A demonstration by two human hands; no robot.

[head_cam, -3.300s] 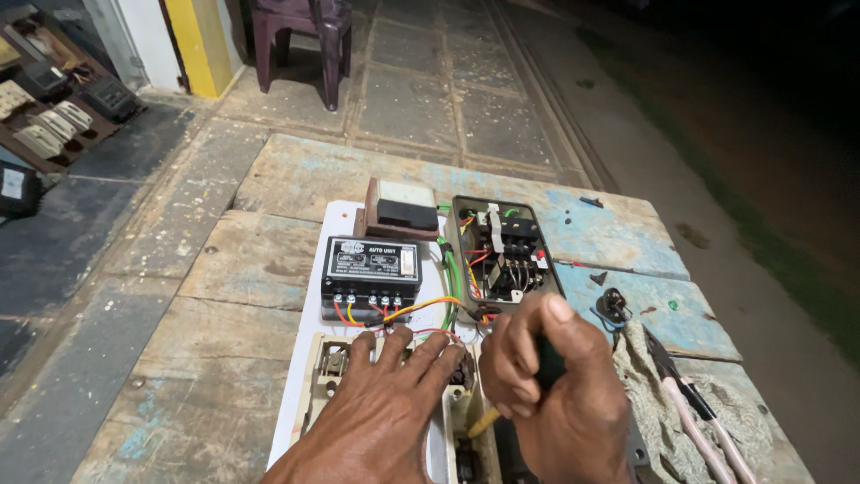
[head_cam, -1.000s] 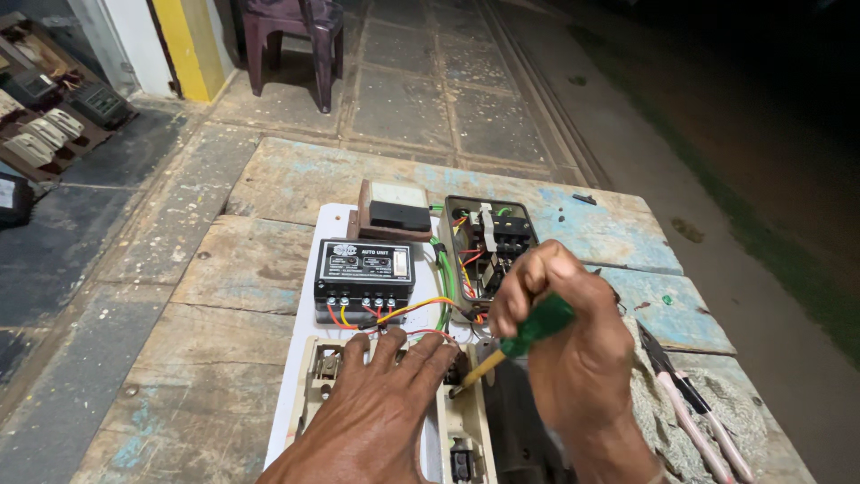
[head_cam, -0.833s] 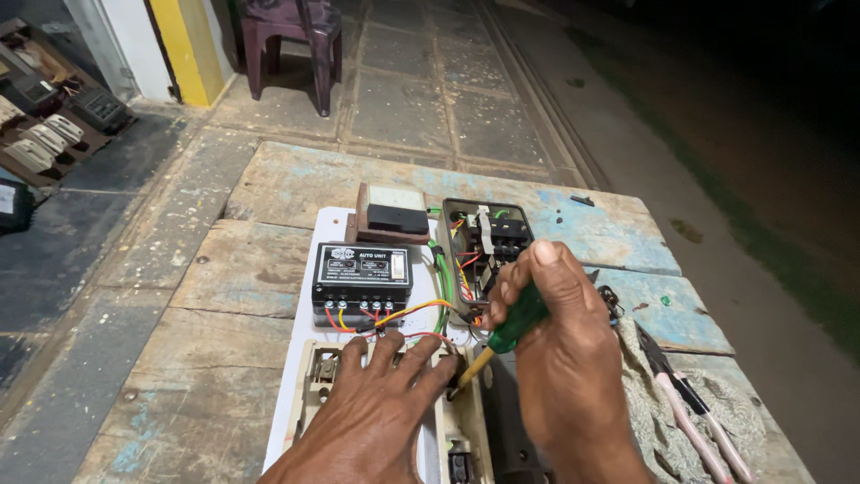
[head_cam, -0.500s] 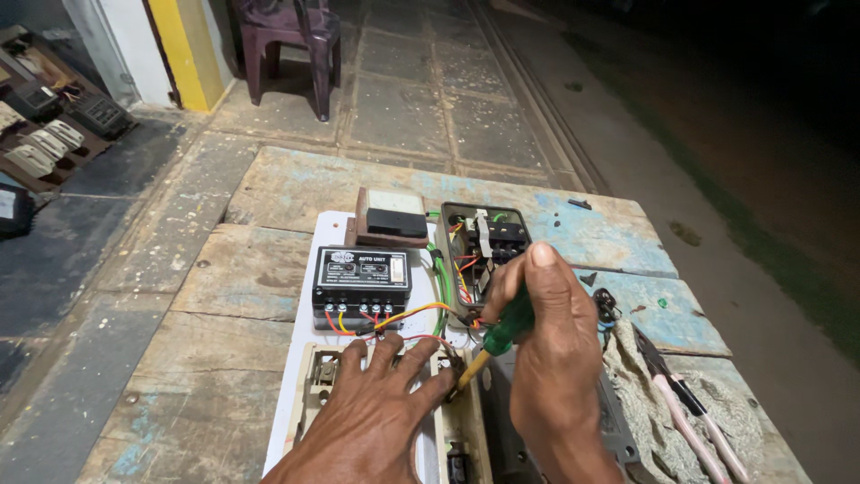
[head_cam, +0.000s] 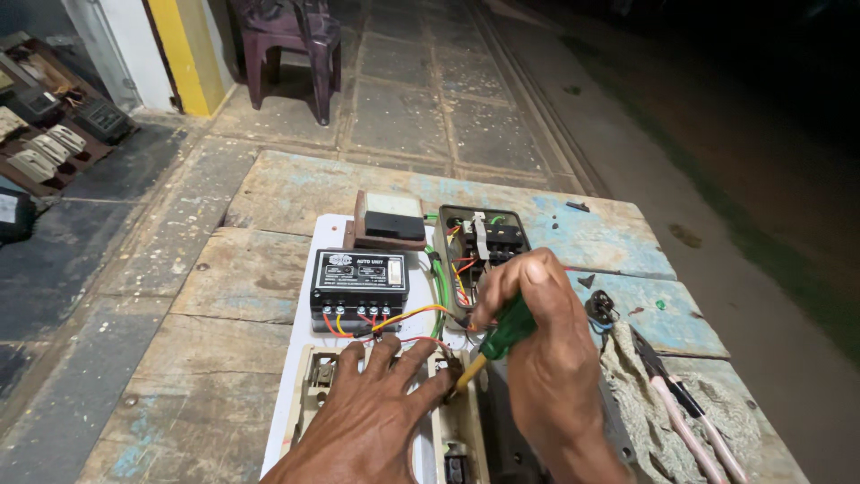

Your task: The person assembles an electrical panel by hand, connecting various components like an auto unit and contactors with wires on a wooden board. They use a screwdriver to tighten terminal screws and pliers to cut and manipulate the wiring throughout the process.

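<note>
The right hand (head_cam: pixel 546 358) is closed around a green-handled screwdriver (head_cam: pixel 502 336), its tip angled down-left into a beige switch unit (head_cam: pixel 452 421) near the bottom centre of the frame. The left hand (head_cam: pixel 372 412) lies open, fingers spread flat on the white board (head_cam: pixel 309 296), holding nothing. Just above its fingertips, red and yellow wires (head_cam: pixel 403 318) run out of a black control unit (head_cam: pixel 358 287). Right of that sits an open black box (head_cam: pixel 484 251) of wiring, crowding the screwdriver from above. At lower right, pliers with pale handles (head_cam: pixel 681 412) lie on rough cloth (head_cam: pixel 645 403). The wooden desk (head_cam: pixel 224 296) has bare planks on the left; a purple chair (head_cam: pixel 291 40) stands beyond its far edge.
</note>
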